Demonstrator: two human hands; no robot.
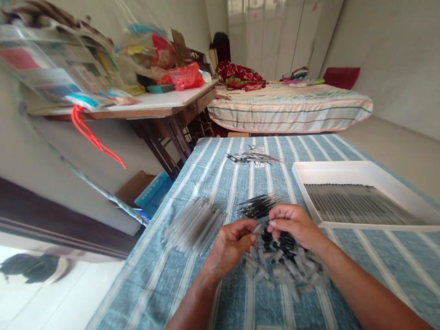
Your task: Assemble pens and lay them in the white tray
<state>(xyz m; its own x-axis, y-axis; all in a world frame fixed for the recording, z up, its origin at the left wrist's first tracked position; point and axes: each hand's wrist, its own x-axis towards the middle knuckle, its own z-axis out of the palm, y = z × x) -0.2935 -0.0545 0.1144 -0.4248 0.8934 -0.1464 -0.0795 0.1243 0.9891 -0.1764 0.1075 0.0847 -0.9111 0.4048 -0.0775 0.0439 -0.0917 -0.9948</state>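
Observation:
My left hand [232,242] is closed in a pinch on a small translucent cap [257,228]. Close beside it, my right hand [294,224] also pinches, with thumb and fingertips together; what it holds is too small and blurred to make out. Below both hands lies a loose heap of frosted, translucent caps [292,270], with small black pieces [285,243] at its upper side. Just beyond my fingers is a bundle of thin black pointed rods [257,206]. To the left of my left hand, grey translucent tubes [197,225] lie side by side in a pile.
A white tray [364,167] on the right holds a row of grey pen-like sticks [357,204]. Thin dark and red-tipped sticks [252,157] lie at the far end of the striped tablecloth [220,316]. A cluttered side table [165,103] and a bed [292,107] stand beyond.

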